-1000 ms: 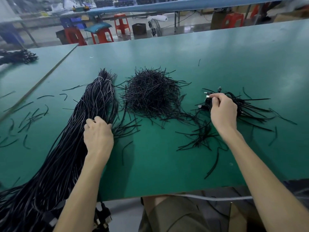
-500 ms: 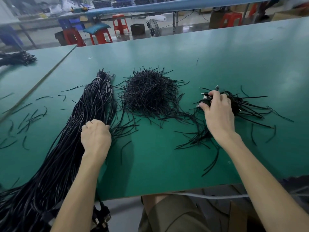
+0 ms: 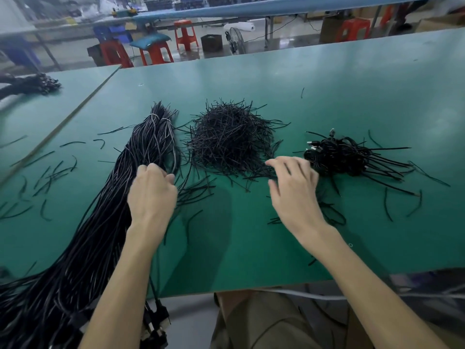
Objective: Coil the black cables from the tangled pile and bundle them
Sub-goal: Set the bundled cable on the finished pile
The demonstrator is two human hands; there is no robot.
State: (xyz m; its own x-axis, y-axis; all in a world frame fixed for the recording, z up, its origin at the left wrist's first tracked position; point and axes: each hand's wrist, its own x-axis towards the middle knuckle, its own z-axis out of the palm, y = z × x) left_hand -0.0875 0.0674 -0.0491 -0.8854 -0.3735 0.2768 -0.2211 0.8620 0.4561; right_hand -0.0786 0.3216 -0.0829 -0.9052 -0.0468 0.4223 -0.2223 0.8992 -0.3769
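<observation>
A long thick bundle of black cables (image 3: 151, 137) runs from the table's middle left down over the front edge. My left hand (image 3: 151, 195) lies on its right side, fingers curled into the strands and gripping some of them. A mound of short black ties (image 3: 231, 139) sits in the centre. To the right lies a small heap of coiled, tied cables (image 3: 337, 157) with plugs showing. My right hand (image 3: 294, 190) hovers between the mound and the heap, blurred, fingers spread and holding nothing.
Loose ties (image 3: 50, 170) are scattered at the left, and more lie around the coiled heap on the green table (image 3: 327, 84). Cable plugs (image 3: 156, 323) hang below the front edge. Another cable bundle (image 3: 30, 84) lies on the neighbouring table. Stools stand beyond.
My right hand has let go of the coiled heap and moved left toward the tie mound, its fingers opening. My left hand has stayed on the long bundle.
</observation>
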